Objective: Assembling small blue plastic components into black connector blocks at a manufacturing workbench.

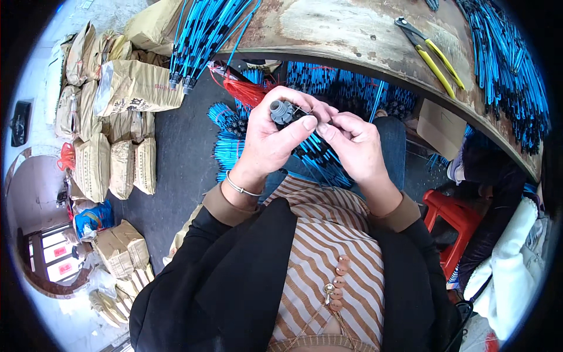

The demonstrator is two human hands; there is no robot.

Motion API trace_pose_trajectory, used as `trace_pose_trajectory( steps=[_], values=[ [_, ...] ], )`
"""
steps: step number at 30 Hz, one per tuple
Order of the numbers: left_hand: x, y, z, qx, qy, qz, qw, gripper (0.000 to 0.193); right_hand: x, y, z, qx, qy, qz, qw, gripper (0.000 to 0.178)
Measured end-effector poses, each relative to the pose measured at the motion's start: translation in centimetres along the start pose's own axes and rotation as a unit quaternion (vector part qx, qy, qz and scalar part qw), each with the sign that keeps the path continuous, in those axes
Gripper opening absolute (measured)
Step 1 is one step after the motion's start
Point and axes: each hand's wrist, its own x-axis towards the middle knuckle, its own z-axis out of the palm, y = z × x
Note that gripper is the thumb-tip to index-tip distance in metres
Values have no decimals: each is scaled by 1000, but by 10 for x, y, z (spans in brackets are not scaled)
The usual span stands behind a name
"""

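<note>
My left hand (267, 138) is closed around a dark grey ribbed plastic fitting (280, 111), its round hollow end showing between thumb and index finger. A thin dark piece crosses the fitting beside my fingers. My right hand (359, 151) is in a pinch, its thumb and fingertips meeting those of the left; what they grip is too small to make out. Just below the hands, blue rods with black joints (319, 154) reach down toward my lap. Whether these rods join the fitting, I cannot tell.
Ahead curves a worn wooden table (328, 29) bearing yellow-handled pliers (434, 58), blue rods (208, 35) overhanging its left edge, and more rods (507, 64) at right. Beneath are rod bundles (229, 146) and a cardboard box (440, 126). Sacks (91, 167) stand left, a red stool (451, 220) right.
</note>
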Motion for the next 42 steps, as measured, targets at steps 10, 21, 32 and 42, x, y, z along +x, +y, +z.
trace_pose_trajectory(
  steps=[10,21,32,42],
  values=[
    [5,0,7,27,12,4,1000,12,-5,2,1,-38,87,-44,995,12],
    [42,6,1,7,2,-41,999,11,22,-44,-83,-362,126,-291,877,28],
    [43,14,5,0,-53,-75,996,17,128,-33,-175,-697,132,-44,703,46],
    [42,11,1,95,-57,-74,991,32,14,-38,-102,219,-74,22,973,64]
  ],
)
